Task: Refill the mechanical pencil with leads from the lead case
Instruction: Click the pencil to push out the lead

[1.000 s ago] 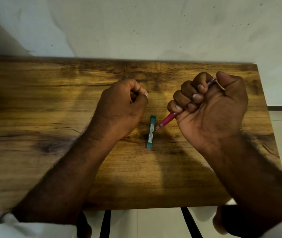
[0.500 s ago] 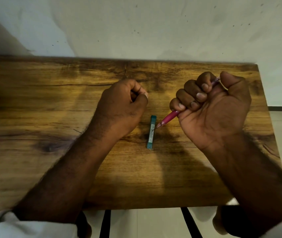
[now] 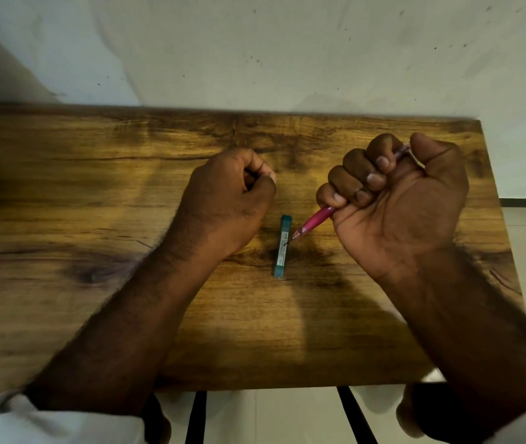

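Right hand (image 3: 396,200) fisted round the pink mechanical pencil (image 3: 314,221), thumb capping its top seemingly to click, tip angled toward 7 o'clock over the teal lead case (image 3: 282,246) on the table (image 3: 95,219), as the left hand (image 3: 226,200), at the case's 10 o'clock, curls its fingers, contents impossible to tell.

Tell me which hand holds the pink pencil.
The right hand: its fingers wrap the pink mechanical pencil; the left hand is curled without it.
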